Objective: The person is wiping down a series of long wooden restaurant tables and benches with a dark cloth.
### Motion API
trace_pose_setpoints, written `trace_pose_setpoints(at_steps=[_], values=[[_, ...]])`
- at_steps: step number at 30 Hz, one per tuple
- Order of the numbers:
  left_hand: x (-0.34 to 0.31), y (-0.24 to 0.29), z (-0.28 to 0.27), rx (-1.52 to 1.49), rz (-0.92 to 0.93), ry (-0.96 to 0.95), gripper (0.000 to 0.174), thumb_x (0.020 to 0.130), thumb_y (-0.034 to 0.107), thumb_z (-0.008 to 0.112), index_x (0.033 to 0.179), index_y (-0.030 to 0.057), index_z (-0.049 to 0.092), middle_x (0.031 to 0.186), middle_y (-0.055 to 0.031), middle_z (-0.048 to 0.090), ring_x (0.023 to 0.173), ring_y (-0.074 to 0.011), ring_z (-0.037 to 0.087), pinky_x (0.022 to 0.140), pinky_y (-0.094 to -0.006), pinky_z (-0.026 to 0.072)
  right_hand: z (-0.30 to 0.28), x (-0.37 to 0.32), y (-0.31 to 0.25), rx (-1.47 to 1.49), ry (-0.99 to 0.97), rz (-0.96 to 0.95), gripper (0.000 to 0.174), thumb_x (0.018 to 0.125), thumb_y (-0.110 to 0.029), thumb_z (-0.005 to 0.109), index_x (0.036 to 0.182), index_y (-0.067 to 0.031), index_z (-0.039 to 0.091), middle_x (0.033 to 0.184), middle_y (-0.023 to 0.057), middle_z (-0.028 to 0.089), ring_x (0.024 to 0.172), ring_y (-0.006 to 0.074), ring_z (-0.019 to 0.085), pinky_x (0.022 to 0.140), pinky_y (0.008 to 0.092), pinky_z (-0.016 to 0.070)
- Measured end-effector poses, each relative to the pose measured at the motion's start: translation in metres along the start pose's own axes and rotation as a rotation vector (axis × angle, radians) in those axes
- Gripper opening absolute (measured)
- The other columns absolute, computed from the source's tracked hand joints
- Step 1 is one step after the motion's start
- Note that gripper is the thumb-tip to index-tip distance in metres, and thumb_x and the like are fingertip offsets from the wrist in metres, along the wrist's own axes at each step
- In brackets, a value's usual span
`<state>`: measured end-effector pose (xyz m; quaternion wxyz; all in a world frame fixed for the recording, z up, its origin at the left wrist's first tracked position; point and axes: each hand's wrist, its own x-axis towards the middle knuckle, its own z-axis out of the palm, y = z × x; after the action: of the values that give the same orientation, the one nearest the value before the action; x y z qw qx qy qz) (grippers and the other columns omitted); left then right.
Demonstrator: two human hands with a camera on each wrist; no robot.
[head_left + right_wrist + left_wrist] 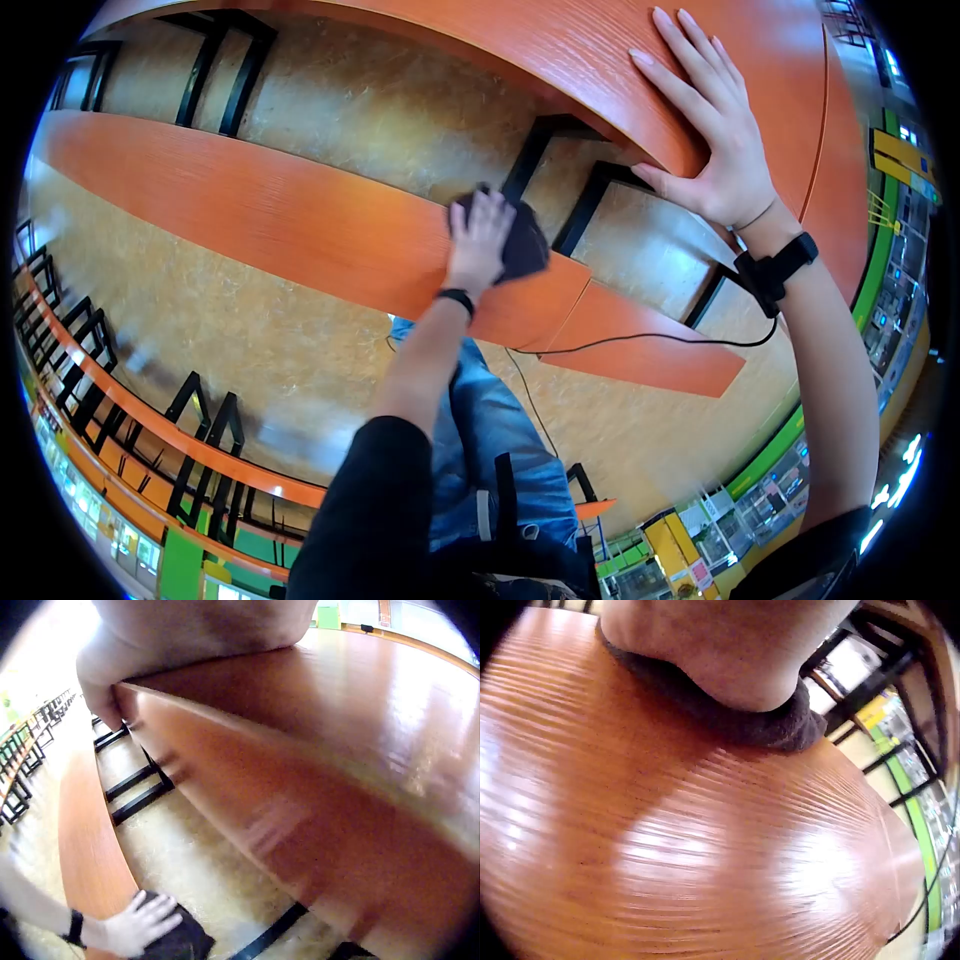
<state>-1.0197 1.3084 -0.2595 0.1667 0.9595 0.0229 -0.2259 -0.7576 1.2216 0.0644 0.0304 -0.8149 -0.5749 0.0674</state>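
Note:
In the head view my left hand lies with spread fingers on a dark cloth, on the long orange bench. The left wrist view shows the heel of that hand pressing the cloth on the glossy wood-grain surface. My right hand rests flat on the orange table at its edge, fingers spread, thumb at the rim. In the right wrist view, the right hand is over the table's corner edge, and the left hand is on the cloth below.
Black metal legs stand between bench and table. A thin black cable runs from the right wrist across the bench. More orange benches with black frames are at the left. The person's jeans are close to the bench's near side.

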Motion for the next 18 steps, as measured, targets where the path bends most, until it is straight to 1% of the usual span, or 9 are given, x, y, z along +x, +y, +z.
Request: trace_pose_setpoints(at_steps=[1, 3, 5, 7, 10, 11, 13, 14, 18], values=[[0.0, -0.032, 0.009, 0.014, -0.076, 0.111, 0.087, 0.088, 0.018, 0.061, 0.165, 0.0129, 0.024, 0.174, -0.0153, 0.013, 0.161, -0.0359, 0.007, 0.124, -0.0672, 0.0066, 0.001, 0.0, 0.001, -0.001, 0.013, -0.019, 0.089, 0.073, -0.047, 0.085, 0.15, -0.0131, 0.055, 0.164, 0.026, 0.033, 0.154, 0.0483, 0.026, 0.123, 0.0613, 0.0198], [-0.013, -0.104, -0.004, 0.136, -0.176, 0.092, 0.086, 0.088, 0.012, 0.057, 0.166, 0.011, 0.021, 0.173, -0.016, 0.013, 0.161, -0.037, 0.005, 0.124, -0.0668, 0.0054, 0.002, -0.001, 0.0, -0.005, 0.022, -0.03, 0.089, 0.073, -0.047, 0.084, 0.15, -0.0129, 0.055, 0.164, 0.0259, 0.033, 0.154, 0.0481, 0.025, 0.123, 0.0613, 0.0195], [-0.032, -0.185, -0.001, 0.174, -0.27, 0.224, 0.087, 0.087, 0.007, 0.053, 0.167, 0.0119, 0.017, 0.174, -0.0157, 0.01, 0.161, -0.0381, 0.003, 0.124, -0.0666, 0.0044, 0.004, -0.003, 0.001, 0.004, 0.002, -0.04, 0.089, 0.074, -0.048, 0.085, 0.15, -0.0126, 0.055, 0.164, 0.0263, 0.033, 0.154, 0.0479, 0.025, 0.123, 0.0614, 0.0196], [-0.048, -0.246, -0.021, 0.401, -0.458, 0.183, 0.087, 0.09, 0.011, 0.055, 0.167, 0.0131, 0.015, 0.174, -0.0162, 0.01, 0.16, -0.0397, 0.007, 0.123, -0.0667, 0.012, 0.002, -0.001, 0.002, 0.01, 0.022, -0.046, 0.088, 0.074, -0.047, 0.084, 0.15, -0.0126, 0.055, 0.164, 0.0263, 0.033, 0.154, 0.0478, 0.025, 0.122, 0.0614, 0.0204], [-0.049, -0.307, -0.045, 0.244, -0.815, 0.136, 0.087, 0.096, 0.013, 0.054, 0.167, 0.013, 0.004, 0.172, -0.023, 0.003, 0.159, -0.046, 0.007, 0.12, -0.0701, 0.0209, 0.0, 0.002, 0.001, 0.01, 0.003, -0.022, 0.088, 0.074, -0.046, 0.085, 0.15, -0.0127, 0.055, 0.164, 0.026, 0.033, 0.154, 0.0478, 0.025, 0.122, 0.0614, 0.021], [-0.044, -0.318, -0.048, 0.196, -0.935, 0.107, 0.086, 0.098, 0.014, 0.053, 0.167, 0.0128, 0.001, 0.172, -0.0256, 0.002, 0.158, -0.0479, 0.007, 0.118, -0.0711, 0.0232, 0.001, 0.004, -0.001, 0.019, 0.014, -0.033, 0.087, 0.074, -0.047, 0.084, 0.15, -0.013, 0.055, 0.164, 0.0258, 0.033, 0.154, 0.0481, 0.026, 0.122, 0.0612, 0.0213], [-0.032, -0.326, -0.047, 0.179, -1.058, 0.059, 0.086, 0.099, 0.019, 0.054, 0.166, 0.0113, 0.001, 0.17, -0.0292, 0.002, 0.157, -0.0497, 0.008, 0.118, -0.0725, 0.022, 0.005, 0.01, 0.0, 0.017, 0.004, -0.029, 0.087, 0.074, -0.047, 0.083, 0.15, -0.0133, 0.055, 0.165, 0.0256, 0.033, 0.153, 0.0483, 0.026, 0.122, 0.0609, 0.0216], [-0.029, -0.323, -0.045, 0.145, -1.079, 0.114, 0.085, 0.099, 0.021, 0.054, 0.166, 0.0095, 0.003, 0.17, -0.0298, 0.004, 0.157, -0.0504, 0.01, 0.117, -0.0725, 0.0224, 0.008, 0.014, 0.0, 0.024, 0.041, -0.068, 0.087, 0.074, -0.047, 0.082, 0.15, -0.0137, 0.055, 0.165, 0.0256, 0.033, 0.153, 0.0486, 0.027, 0.122, 0.0608, 0.022], [-0.035, -0.251, -0.023, 0.198, -0.892, 0.276, 0.084, 0.092, 0.013, 0.055, 0.163, -0.0021, 0.012, 0.166, -0.0369, 0.01, 0.154, -0.0552, 0.011, 0.118, -0.0714, 0.0229, 0.009, 0.011, -0.002, 0.021, 0.076, -0.066, 0.088, 0.073, -0.045, 0.08, 0.152, -0.0173, 0.053, 0.166, 0.023, 0.031, 0.152, 0.0486, 0.027, 0.121, 0.0619, 0.0236]])
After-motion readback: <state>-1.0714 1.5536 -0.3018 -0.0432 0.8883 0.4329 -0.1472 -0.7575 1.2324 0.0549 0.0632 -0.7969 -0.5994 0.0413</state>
